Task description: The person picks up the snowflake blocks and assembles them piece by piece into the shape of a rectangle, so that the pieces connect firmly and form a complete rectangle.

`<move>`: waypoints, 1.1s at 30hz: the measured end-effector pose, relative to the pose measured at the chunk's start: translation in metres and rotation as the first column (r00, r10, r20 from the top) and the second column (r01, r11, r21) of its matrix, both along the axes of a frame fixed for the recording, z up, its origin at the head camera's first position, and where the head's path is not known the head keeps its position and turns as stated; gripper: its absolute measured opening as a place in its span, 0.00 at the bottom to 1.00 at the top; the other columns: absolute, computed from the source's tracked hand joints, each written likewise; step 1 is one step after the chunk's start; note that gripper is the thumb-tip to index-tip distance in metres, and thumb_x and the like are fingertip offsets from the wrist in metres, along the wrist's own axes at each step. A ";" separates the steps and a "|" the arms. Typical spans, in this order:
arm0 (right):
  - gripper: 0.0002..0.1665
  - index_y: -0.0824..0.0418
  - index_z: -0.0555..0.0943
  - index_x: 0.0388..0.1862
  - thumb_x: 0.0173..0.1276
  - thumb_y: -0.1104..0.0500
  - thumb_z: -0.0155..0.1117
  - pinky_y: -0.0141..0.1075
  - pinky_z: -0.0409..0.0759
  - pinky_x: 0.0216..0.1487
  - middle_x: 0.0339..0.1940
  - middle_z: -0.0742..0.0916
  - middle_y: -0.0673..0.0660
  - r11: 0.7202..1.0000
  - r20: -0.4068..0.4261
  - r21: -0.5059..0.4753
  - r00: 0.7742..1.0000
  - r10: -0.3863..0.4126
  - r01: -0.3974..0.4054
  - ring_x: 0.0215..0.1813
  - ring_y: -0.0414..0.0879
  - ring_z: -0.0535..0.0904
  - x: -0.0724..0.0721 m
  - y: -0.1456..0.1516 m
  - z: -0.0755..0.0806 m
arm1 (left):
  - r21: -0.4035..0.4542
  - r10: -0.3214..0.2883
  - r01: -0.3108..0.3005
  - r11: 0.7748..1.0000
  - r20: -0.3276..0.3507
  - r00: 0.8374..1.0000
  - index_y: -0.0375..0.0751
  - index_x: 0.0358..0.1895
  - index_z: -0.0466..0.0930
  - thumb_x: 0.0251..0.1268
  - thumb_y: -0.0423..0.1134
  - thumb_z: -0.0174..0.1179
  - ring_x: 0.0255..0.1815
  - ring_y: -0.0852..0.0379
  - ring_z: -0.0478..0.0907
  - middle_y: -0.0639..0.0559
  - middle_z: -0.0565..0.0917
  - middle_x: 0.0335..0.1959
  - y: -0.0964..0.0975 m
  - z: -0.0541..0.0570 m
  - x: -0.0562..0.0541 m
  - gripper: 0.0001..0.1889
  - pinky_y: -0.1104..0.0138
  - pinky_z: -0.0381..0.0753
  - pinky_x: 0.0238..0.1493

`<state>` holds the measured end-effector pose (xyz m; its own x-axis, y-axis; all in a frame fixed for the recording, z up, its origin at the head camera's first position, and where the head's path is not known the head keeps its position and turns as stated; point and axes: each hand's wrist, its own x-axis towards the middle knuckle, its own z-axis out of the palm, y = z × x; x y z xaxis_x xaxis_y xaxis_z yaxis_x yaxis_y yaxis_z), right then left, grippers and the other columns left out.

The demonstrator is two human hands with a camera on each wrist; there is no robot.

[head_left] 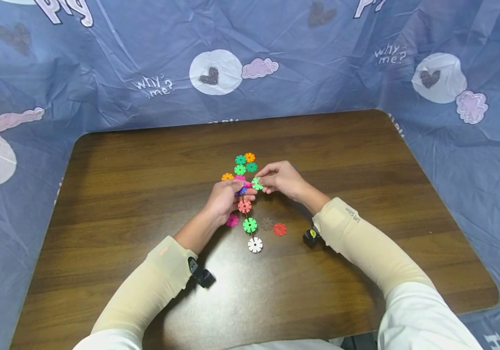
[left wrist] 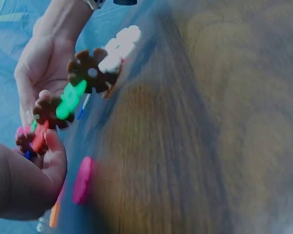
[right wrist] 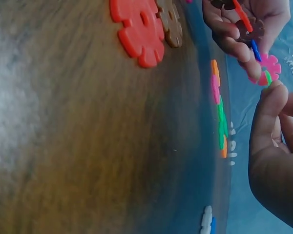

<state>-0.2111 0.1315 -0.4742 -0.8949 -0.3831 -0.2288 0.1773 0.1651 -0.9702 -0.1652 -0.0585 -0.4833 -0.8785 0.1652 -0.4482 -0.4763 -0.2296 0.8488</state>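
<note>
My left hand (head_left: pixel 223 199) grips a chain of notched plastic snowflake discs slotted together. In the left wrist view the chain shows a white disc (left wrist: pixel 121 48), brown discs (left wrist: pixel 83 73), a green disc (left wrist: pixel 71 100) and a red one (left wrist: pixel 40 137). A pink disc (right wrist: pixel 271 66) stands at the chain's far end, beside a blue disc (right wrist: pixel 255 50). Between thumb and fingers, my right hand (head_left: pixel 286 180) pinches a light green disc (head_left: pixel 256 183). This disc meets the pink disc's edge; how deep it is slotted cannot be told.
Loose discs lie on the wooden table (head_left: pixel 145 175): a red disc (head_left: pixel 280 229), a brown disc (head_left: pixel 267 223) and a magenta disc (head_left: pixel 232 220). Behind the hands are several more, including orange (head_left: pixel 250 157) and green (head_left: pixel 240 169). A blue printed cloth (head_left: pixel 302 63) hangs behind.
</note>
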 end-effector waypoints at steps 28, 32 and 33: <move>0.10 0.67 0.86 0.44 0.64 0.67 0.63 0.34 0.76 0.33 0.31 0.87 0.56 0.787 -0.288 0.617 0.931 0.223 0.002 0.30 0.44 0.78 -0.020 0.069 0.008 | -0.030 -0.044 0.044 0.999 -0.005 0.999 0.36 0.58 0.73 0.79 0.40 0.54 0.32 0.58 0.86 0.33 0.79 0.60 0.008 0.002 0.001 0.14 0.72 0.81 0.27; 0.13 0.65 0.85 0.46 0.63 0.63 0.71 0.41 0.76 0.40 0.31 0.84 0.52 0.660 -0.304 0.750 0.873 0.382 -0.028 0.34 0.47 0.77 -0.017 0.077 0.003 | -0.037 -0.053 0.053 0.998 -0.017 0.998 0.37 0.57 0.73 0.79 0.41 0.54 0.32 0.58 0.86 0.33 0.80 0.59 0.009 0.000 0.001 0.13 0.72 0.81 0.25; 0.15 0.65 0.85 0.47 0.63 0.61 0.73 0.42 0.77 0.41 0.31 0.84 0.53 0.640 -0.309 0.768 0.861 0.405 -0.025 0.36 0.47 0.77 -0.016 0.076 0.000 | -0.041 -0.055 0.054 0.998 -0.024 0.998 0.37 0.56 0.73 0.79 0.41 0.54 0.32 0.58 0.86 0.32 0.80 0.59 0.009 -0.001 0.001 0.13 0.73 0.80 0.25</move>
